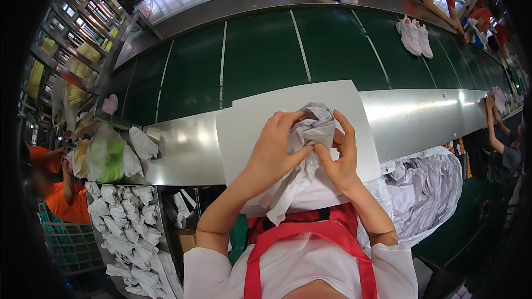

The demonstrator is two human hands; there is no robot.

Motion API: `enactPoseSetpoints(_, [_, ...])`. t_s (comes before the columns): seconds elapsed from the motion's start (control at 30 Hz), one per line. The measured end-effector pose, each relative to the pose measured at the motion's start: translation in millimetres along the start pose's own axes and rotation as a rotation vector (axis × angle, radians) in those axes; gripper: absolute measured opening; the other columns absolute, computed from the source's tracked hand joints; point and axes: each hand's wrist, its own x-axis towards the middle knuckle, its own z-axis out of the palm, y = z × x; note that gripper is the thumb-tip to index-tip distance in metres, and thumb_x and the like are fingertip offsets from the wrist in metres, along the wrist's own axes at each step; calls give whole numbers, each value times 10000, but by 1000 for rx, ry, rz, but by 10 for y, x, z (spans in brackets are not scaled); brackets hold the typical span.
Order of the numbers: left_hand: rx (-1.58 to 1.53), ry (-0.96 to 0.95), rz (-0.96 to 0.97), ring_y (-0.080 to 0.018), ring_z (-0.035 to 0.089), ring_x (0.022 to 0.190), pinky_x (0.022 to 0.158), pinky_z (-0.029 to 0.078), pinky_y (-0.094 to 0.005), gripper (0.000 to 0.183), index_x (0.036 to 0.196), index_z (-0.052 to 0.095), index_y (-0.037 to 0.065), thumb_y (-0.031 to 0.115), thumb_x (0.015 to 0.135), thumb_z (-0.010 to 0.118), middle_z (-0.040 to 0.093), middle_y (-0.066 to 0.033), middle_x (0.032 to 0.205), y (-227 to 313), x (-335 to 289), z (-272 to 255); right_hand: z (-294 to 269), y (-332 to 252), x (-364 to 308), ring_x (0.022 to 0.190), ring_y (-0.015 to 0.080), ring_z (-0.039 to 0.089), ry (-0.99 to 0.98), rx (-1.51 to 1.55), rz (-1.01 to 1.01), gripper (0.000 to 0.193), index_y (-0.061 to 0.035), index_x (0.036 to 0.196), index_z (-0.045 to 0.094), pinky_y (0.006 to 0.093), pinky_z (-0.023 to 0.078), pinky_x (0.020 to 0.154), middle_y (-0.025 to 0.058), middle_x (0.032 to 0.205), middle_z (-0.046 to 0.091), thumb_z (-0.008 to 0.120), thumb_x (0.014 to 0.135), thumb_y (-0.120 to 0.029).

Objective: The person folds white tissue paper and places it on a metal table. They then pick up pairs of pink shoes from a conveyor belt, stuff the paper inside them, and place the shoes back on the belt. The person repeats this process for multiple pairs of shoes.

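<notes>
Listing left to right: tray (160, 243) of paper wads (130, 227) at lower left; bag (105, 158) of green items on the steel ledge (188, 155); left hand (274, 152), fingers closed around crumpled tissue (313, 127); right hand (341, 158), thumb and fingers pinching the same tissue, held above flat white sheets (244, 127) at centre; tissue pile (426, 188) at right; green belt (260, 55) beyond, carrying pink shoes (414, 36).
</notes>
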Motion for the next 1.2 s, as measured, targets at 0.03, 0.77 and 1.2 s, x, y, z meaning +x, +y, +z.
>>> enactPoseSetpoints(0.03, [-74, -59, -58, -305, 581, 961, 884, 451, -326, 438, 1142, 547, -2, 71, 740, 704, 593, -136, 1007, -7, 2, -28, -53, 12, -1, 865, 196, 628, -50, -20, -16, 708, -43, 1394, 310, 301, 494, 799, 139, 953, 621, 667, 782, -41])
enactPoseSetpoints(0.77, [510, 116, 694, -314, 462, 1231, 1080, 252, -547, 478, 1196, 518, 84, 399, 849, 611, 526, -168, 1263, 459, -393, 83, -216, -244, 395, 566, 183, 532, 64, -709, -835, 300, -87, 949, 639, 297, 421, 473, 24, 685, 497, 655, 650, -105])
enactPoseSetpoints(1.2, [683, 134, 768, -334, 542, 741, 725, 460, -427, 214, 802, 549, -29, 123, 821, 700, 526, -153, 754, 228, 427, -45, -1696, 424, -1021, 788, 206, 632, 839, -637, 84, 255, -24, 998, 603, 290, 505, 712, 85, 851, 631, 690, 769, -93])
